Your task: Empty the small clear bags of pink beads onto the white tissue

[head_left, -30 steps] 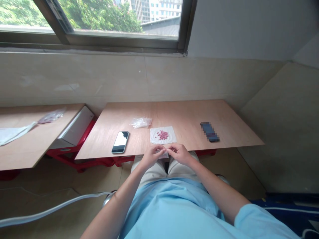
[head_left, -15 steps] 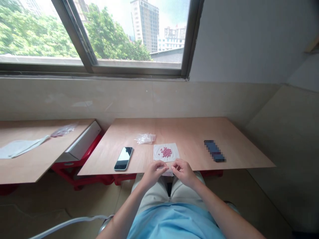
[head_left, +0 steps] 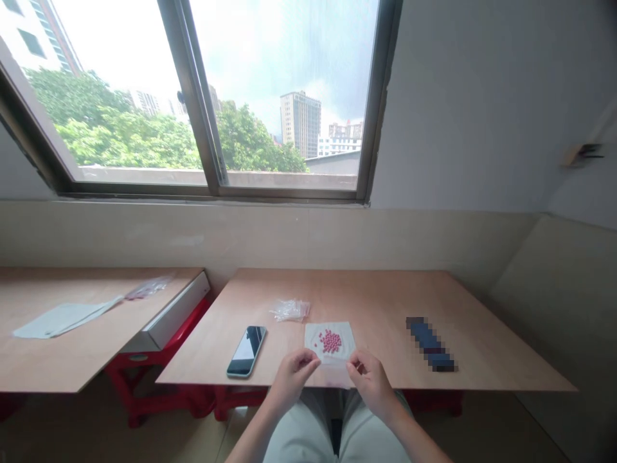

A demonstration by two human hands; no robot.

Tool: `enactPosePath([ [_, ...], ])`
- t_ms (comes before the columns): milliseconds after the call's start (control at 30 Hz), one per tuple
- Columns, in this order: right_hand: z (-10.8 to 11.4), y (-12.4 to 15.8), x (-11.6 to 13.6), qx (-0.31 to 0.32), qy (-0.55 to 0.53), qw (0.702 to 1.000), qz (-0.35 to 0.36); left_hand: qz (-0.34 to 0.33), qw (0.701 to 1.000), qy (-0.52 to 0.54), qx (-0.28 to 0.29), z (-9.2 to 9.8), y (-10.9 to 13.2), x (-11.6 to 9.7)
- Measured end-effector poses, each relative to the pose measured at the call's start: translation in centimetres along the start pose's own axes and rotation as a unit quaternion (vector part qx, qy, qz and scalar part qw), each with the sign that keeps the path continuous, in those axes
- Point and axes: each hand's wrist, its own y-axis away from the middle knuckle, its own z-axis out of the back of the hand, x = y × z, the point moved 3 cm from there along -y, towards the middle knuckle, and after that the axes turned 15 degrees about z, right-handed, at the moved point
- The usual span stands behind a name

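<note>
My left hand (head_left: 292, 379) and my right hand (head_left: 371, 382) hover at the near table edge, fingers pinching either side of a small clear plastic bag (head_left: 335, 376), which is faint and hard to make out. Just beyond them, a white square of paper or cloth (head_left: 330, 341) bears a cluster of several small pink beads (head_left: 331, 341). A black smartphone (head_left: 246, 351) lies left of my left hand. A crumpled clear plastic bag (head_left: 290, 310) sits behind the square. A pixelated dark object (head_left: 430, 344) lies to the right.
The light wooden tabletop (head_left: 385, 296) rests on a red frame (head_left: 241, 402). To the left, a second wooden table (head_left: 96, 283) holds a white sheet (head_left: 62, 320) and a plastic bag (head_left: 149, 287). A long white box (head_left: 176, 318) stands between the tables. A wall and window lie behind.
The view has tilted upward, so the table sits lower in the frame and more window shows. My hands have drawn slightly apart, and my blue shirt has gone out of view.
</note>
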Motion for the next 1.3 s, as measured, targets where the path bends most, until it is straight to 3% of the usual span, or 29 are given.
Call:
enactPosePath([
  [67,1.1,0.2,-1.5,-0.04,-0.016,0.998,-0.037,0.001,0.999,0.01,-0.035,1.3,-0.2,0.2],
  [133,1.4,0.4,-2.8,-0.025,-0.057,0.995,-0.072,0.003,0.999,0.009,-0.036,1.7,0.0,0.1],
  [300,-0.7,1.3,-2.2,0.055,-0.137,0.986,-0.082,0.031,0.999,0.002,0.029,-1.4,1.5,0.1],
  [467,-1.8,1.8,-1.4,0.068,-0.114,0.987,-0.086,0.028,0.998,-0.04,0.042,-3.3,2.1,0.3],
  [733,-1.6,1.7,-0.7,0.096,-0.062,0.992,-0.046,0.006,0.995,-0.095,0.038,-3.5,2.0,0.8],
  [967,-1.4,1.2,0.8,0.106,-0.029,0.994,-0.022,0.006,0.996,-0.087,0.034,-3.2,1.9,-0.5],
  [1133,-0.6,0.8,0.5,0.111,-0.01,0.994,0.0,-0.004,0.996,-0.089,0.023,-2.0,1.3,-0.9],
  [1300,0.3,0.7,-1.2,0.078,-0.031,0.996,-0.03,0.02,0.998,-0.04,0.035,-2.5,0.8,-0.1],
])
